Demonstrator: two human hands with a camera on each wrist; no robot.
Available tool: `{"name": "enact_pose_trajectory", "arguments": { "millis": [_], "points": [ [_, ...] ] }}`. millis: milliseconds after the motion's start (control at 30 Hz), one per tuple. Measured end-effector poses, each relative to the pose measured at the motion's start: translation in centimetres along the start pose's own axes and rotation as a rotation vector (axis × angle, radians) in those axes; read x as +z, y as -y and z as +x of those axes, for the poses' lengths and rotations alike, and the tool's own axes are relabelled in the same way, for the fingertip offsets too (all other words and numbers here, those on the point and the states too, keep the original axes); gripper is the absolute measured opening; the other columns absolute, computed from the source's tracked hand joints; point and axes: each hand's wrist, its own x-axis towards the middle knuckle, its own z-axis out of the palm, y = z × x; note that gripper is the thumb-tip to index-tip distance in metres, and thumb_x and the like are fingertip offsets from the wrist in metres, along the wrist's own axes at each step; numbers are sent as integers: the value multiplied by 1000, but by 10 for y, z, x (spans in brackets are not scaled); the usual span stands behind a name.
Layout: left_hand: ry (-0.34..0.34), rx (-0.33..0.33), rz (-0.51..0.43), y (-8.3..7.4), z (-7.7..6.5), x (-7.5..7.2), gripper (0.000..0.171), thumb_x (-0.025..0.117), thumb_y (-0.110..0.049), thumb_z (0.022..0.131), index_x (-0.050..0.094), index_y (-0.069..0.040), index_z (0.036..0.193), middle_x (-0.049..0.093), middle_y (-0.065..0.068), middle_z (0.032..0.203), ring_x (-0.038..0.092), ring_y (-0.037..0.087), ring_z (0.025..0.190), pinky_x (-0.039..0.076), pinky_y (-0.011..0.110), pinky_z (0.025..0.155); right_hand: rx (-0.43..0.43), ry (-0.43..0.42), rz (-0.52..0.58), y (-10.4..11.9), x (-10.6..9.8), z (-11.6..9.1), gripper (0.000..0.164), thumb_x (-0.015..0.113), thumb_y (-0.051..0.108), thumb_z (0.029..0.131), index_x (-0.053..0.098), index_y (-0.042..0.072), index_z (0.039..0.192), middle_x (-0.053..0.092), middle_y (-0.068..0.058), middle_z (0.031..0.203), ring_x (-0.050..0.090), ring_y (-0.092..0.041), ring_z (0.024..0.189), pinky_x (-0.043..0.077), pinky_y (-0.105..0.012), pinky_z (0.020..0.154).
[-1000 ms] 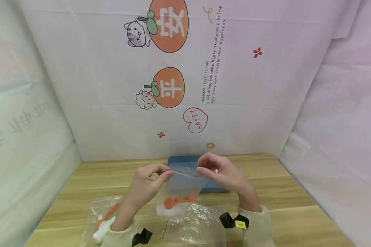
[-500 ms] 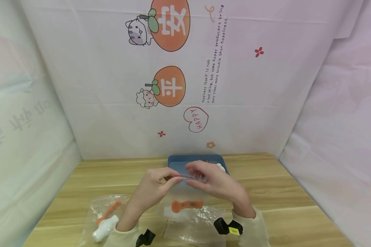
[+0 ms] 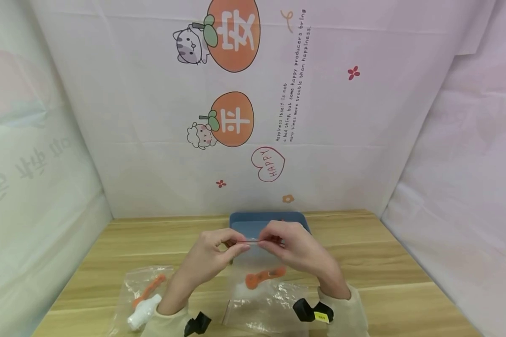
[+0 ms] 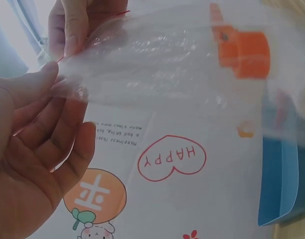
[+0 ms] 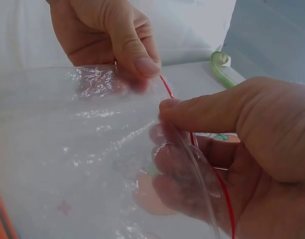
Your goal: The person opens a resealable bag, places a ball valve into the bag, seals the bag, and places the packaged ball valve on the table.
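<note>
A clear zip bag with a red line along its top hangs between my two hands, over the table. My left hand pinches the left part of that top edge between thumb and fingers. Close beside it, my right hand pinches the edge too; in the right wrist view its thumb lies on the near side of the plastic, the other fingers behind. Low in the bag lies an orange scoop-like piece with a round cup and a handle. A whitish thing beside it is blurred by the plastic.
On the left of the wooden table lies another clear bag with an orange piece and a white bottle-like thing. A flat clear bag lies at the front. Behind my hands stands a blue tray.
My right hand came down and left toward my left hand, its fingers parted half a second ago, and now pinches the bag's edge again. The orange piece in the bag has swung right.
</note>
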Motion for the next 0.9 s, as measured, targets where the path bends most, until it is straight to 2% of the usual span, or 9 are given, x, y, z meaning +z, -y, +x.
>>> {"name": "enact_pose_trajectory", "arguments": {
  "millis": [100,233,467,667,900],
  "points": [
    [12,-20,-13,0,-1,-3,6,68,-20,93,73,-17,95,72,-6,85,62,3,71,51,21,60,-14,-18,5,0,-1,-1,12,73,1,86,67,12,86,64,5,77,52,0,68,48,-16,60],
    [12,-32,2,0,-2,-6,6,67,-18,93,73,-17,96,71,-6,84,60,2,71,50,21,59,15,-10,13,0,-2,-1,12,73,2,86,67,13,86,63,5,77,52,0,68,48,-17,60],
    [-33,-24,33,-2,-1,-4,5,67,-17,94,71,-18,93,69,-5,80,57,0,69,49,21,59,66,20,1,2,-3,-1,10,71,4,88,66,13,87,64,6,79,53,0,68,50,-18,61],
    [-66,0,74,-5,-1,-4,3,68,-15,93,71,-15,92,68,-6,81,56,0,70,50,21,62,81,13,18,2,0,0,9,71,7,89,66,15,88,64,7,80,54,1,69,51,-18,62],
    [-83,45,111,-8,0,-2,5,68,-11,92,69,-17,92,67,-6,81,54,0,69,48,20,61,46,-10,29,2,4,2,5,68,15,93,66,16,88,61,10,78,50,2,67,48,-17,59]
  ]
}}
